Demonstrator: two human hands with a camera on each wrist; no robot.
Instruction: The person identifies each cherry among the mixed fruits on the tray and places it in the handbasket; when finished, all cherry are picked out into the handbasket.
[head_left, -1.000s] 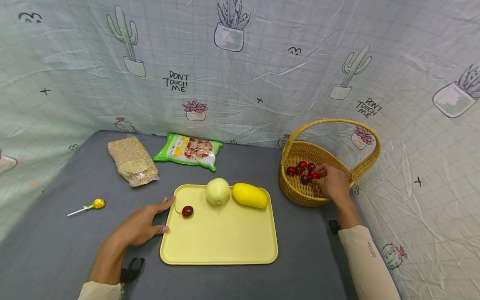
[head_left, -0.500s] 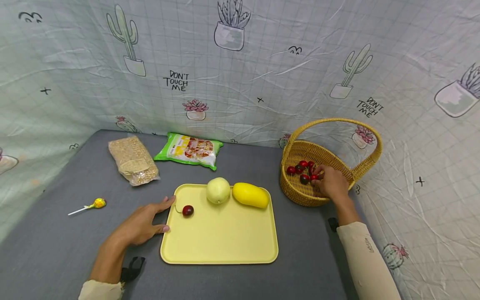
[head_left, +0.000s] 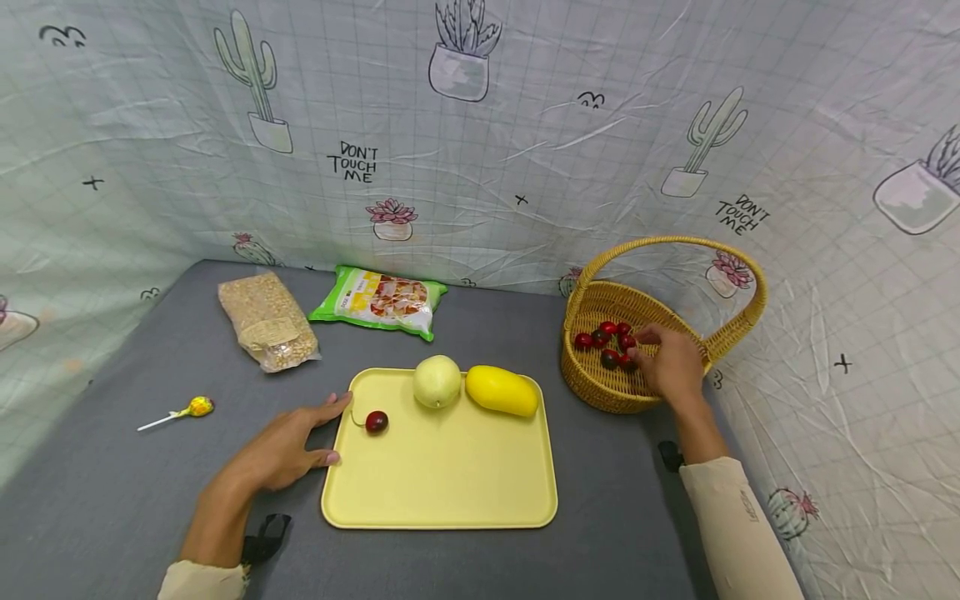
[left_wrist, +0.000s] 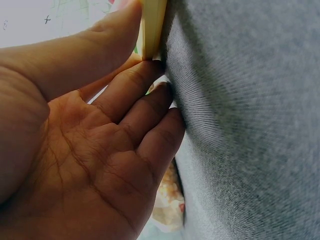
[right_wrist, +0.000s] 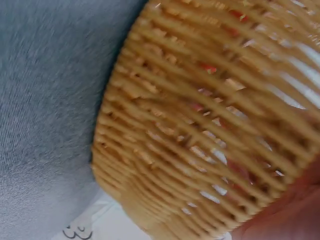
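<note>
In the head view my left hand point(head_left: 281, 446) rests at the left edge of a yellow tray point(head_left: 442, 500), its spread thumb and index finger touching the rim. The left wrist view shows that tray's edge point(left_wrist: 152, 30) by the fingertips. On the tray lie a dark red cherry point(head_left: 377, 422) with a stem, a pale green round fruit point(head_left: 437, 382) and a yellow oblong fruit point(head_left: 501, 391). My right hand point(head_left: 671, 367) reaches into a wicker basket point(head_left: 611, 398), pinching a cherry point(head_left: 627, 342) among several others. Woven basket wall point(right_wrist: 200, 115) largely hides the fingers in the right wrist view.
A bag of grains point(head_left: 267, 321) and a green-edged food packet point(head_left: 382, 302) lie at the back of the grey table. A lollipop point(head_left: 197, 407) lies on the left. The basket's tall handle point(head_left: 675, 242) arches over its opening, close to the cloth wall.
My right hand has shifted slightly within the basket, and a cherry at its fingertips has come up a little from the others. My left hand has stayed at the tray.
</note>
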